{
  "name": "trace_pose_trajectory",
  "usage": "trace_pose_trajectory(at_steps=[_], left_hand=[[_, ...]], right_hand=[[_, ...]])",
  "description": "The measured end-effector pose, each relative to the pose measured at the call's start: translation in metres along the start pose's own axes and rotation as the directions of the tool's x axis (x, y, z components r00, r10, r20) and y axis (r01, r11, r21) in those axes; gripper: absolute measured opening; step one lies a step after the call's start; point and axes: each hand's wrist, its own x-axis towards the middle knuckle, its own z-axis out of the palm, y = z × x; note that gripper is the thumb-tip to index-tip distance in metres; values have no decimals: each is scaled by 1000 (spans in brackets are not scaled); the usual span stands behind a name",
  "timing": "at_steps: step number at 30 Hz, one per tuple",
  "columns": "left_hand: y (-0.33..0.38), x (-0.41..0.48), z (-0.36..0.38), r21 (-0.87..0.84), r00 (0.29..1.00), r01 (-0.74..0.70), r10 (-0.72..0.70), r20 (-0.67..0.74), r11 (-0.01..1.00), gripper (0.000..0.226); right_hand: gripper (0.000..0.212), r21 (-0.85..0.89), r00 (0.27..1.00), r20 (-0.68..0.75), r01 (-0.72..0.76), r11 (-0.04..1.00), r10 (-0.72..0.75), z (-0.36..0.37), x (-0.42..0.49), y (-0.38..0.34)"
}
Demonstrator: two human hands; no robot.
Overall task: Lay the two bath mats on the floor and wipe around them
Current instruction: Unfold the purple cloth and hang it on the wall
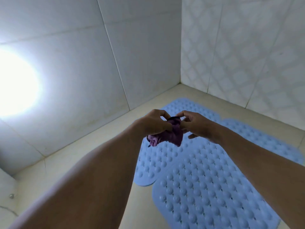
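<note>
far mat [194,109] touches near mat [206,195] on the floor [158,100] by the corner [180,83], cloth [166,138] above them.

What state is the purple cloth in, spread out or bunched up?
Bunched up. The cloth hangs as a crumpled lump between the left hand and the right hand, both pinching it.

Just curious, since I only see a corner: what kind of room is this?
Most likely a bathroom or shower corner: glossy tiled walls, blue studded bath mats on the pale floor, and a purple cloth gripped by the left hand and right hand.
</note>
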Motion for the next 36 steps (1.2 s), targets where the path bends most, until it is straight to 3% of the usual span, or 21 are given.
trace_pose_trajectory(at_steps=[7,14,19,22,25,29,36], left_hand=[[41,12,-23,76,993,-119,118,13,990,18],[64,22,-38,136,968,-225,237,-79,965,16],[81,29,-49,119,937,-282,300,-180,952,16],[92,30,-57,148,923,-305,330,-198,941,19],[103,29,-67,214,912,-317,359,-197,924,26],[112,22,-79,349,887,-314,404,-225,883,33],[122,22,-86,414,856,-338,459,-239,845,33]], right_hand=[[21,-184,985,-88,130,974,-149,-53,-4,-30],[10,-394,950,-187,162,905,-251,-83,-1,-50],[14,-418,905,-282,184,889,-320,-98,-6,-65],[21,-316,907,-298,202,927,-299,-108,-11,-75],[36,-208,926,-277,203,957,-257,-118,-17,-81],[36,-186,926,-286,197,963,-245,-128,-22,-83],[29,-321,950,-231,129,938,-209,-153,-34,-86]])
